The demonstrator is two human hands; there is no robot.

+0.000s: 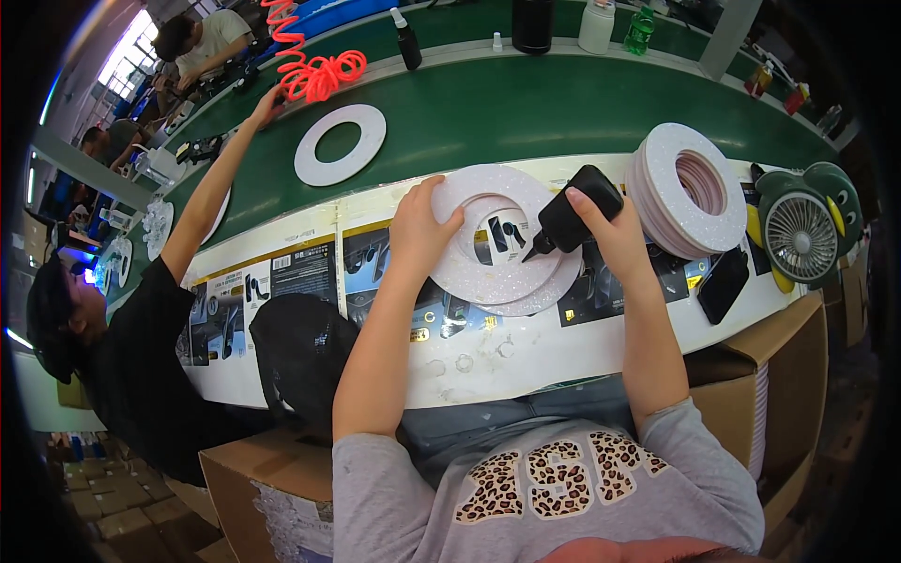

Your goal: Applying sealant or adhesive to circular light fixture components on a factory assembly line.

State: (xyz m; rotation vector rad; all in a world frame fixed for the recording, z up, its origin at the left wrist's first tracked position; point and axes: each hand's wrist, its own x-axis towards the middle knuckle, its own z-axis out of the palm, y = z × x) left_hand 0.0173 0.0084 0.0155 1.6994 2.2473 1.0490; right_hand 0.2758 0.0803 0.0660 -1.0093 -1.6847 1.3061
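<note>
My right hand (615, 239) is closed round a black squeeze bottle (574, 214), tilted so its thin nozzle points down at a white speckled ring (474, 258). My left hand (424, 225) grips that ring at its upper left edge, the thumb on its top face. A second similar ring (554, 293) lies partly under the first one, shifted toward the lower right. Whether the nozzle touches the ring I cannot tell. To the right of my right hand stands a stack of several white rings (648, 202).
A small fan (800, 236) and a dark phone (723, 286) lie right of the stack. Another white ring (340, 145) lies on the green conveyor belt (450, 103). At left, a person in black (141, 347) reaches toward a red coiled hose (319, 77). Cardboard boxes (272, 469) flank me.
</note>
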